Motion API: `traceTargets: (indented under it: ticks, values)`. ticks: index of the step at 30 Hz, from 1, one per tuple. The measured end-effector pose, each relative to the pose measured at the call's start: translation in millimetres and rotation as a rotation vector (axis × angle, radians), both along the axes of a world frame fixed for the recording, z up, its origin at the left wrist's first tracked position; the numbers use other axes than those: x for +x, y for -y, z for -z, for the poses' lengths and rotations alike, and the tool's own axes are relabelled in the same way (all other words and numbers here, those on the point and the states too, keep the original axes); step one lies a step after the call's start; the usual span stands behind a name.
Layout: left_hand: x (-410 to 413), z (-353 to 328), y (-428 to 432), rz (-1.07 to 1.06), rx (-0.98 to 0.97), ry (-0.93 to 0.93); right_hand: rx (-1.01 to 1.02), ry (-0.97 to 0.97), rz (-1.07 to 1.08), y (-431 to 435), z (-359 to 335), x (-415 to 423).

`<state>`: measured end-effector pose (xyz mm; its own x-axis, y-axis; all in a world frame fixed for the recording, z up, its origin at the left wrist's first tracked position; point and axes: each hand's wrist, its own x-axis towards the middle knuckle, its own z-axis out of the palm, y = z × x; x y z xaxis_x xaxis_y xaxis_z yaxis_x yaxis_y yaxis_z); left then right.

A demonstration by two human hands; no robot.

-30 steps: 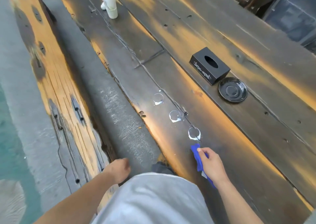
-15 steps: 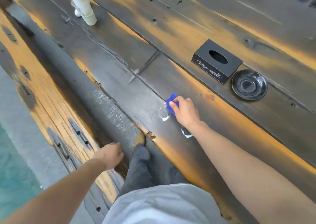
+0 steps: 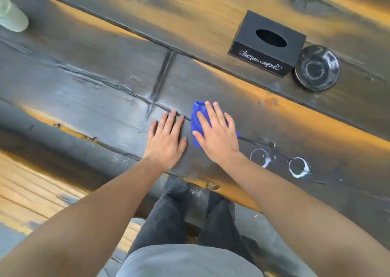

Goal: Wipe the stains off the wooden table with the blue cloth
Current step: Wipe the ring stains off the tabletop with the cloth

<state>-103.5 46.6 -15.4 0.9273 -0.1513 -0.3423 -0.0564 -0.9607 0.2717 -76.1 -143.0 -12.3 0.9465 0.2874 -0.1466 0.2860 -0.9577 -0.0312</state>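
Both hands flat (fingers spread).

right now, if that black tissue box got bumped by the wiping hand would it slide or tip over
The black tissue box would more likely slide than tip: it sits low and wide, flat on the wooden table. It looks hollow, with nothing showing through its oval opening, so it is probably light and easy to shove. Pushed rightward, it would likely knock the dark saucer right beside it.

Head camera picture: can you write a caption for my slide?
Right hand presses the blue cloth on the wooden table, left hand flat beside it; two white ring stains remain.
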Motion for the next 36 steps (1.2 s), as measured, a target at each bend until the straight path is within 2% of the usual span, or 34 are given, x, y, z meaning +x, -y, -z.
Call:
traceTargets:
  ticks: [7,13,23,31,36]
  values:
    - [-5,37,-3,0.061,0.104,0.165,0.047,0.009,0.053,7,17,-18]
    - [-6,39,-3,0.049,0.126,0.221,0.115,0.045,0.127,6,21,-30]
    - [-7,36,-1,0.028,0.128,0.239,0.138,0.054,0.207,31,32,-96]
    - [-6,27,2,0.025,0.116,0.192,0.065,-0.004,0.207,59,30,-157]
    - [-8,18,23,-0.027,0.035,0.172,0.082,-0.025,0.233,75,21,-183]
